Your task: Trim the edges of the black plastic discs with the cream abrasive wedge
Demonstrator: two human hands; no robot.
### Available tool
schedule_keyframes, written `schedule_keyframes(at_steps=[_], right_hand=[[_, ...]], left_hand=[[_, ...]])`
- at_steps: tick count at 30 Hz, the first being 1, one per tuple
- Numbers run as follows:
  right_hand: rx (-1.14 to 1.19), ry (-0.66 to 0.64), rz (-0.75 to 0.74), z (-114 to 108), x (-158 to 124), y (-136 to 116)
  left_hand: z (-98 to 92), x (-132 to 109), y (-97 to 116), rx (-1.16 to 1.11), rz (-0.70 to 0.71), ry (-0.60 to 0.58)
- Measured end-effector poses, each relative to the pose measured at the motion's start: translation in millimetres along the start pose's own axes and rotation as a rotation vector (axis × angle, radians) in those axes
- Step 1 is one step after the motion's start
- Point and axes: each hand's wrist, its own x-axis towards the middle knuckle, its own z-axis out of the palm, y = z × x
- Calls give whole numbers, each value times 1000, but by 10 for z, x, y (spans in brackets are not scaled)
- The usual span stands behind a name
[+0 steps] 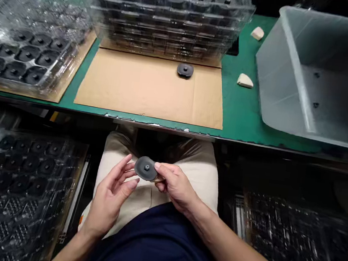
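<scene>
- A dark round disc [146, 168] with a small raised hub at its centre sits low in the view, over the person's lap, below the table edge.
- The right hand [176, 186] pinches the disc at its 3 o'clock rim, thumb on top and fingers underneath; the grip is closed on it.
- The left hand [111, 195] is half open at the disc's 8 o'clock, palm up, fingertips just touching or just short of the rim; I cannot tell which.
- The disc looks thin, stiff and light, probably moulded plastic or rubber. Its matte face should not be slippery. The rim seems the sound place to hold it, leaving the hub free.
- At 12 o'clock, on the green table [239, 113], a sheet of cardboard [150, 87] lies flat with a second disc [185, 70] alone near its far edge.
- Behind that stands a stack of clear trays [165, 15] with dark parts in their pockets.
- At 10 o'clock a filled clear tray [20, 58] rests on another piece of cardboard.
- At 2 o'clock a grey plastic bin [320, 76] stands with two pale wedges [245, 81] beside it on the mat.
- At 8 o'clock, below table level, a lower tray of discs [19, 171] sits beside the person's knee; at 4 o'clock more trays [294, 238] lie in shadow, too blurred to read.
</scene>
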Motion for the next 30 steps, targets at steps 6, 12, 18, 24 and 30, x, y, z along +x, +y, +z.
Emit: schedule_keyframes(at_steps=[6,12,18,24,30], right_hand=[[55,-175,160,116,-144,18],[-561,184,-283,29,-107,-72],[-650,30,-421,60,-257,-390],[-968,15,-637,85,-287,-609],[-1145,8,-760,79,-256,-668]], left_hand=[[-26,20,95,-186,-28,-204],[19,54,198,-292,-27,-58],[59,52,315,-297,-2,-46],[82,27,361,-303,-1,-51],[97,11,374,-366,-107,-31]])
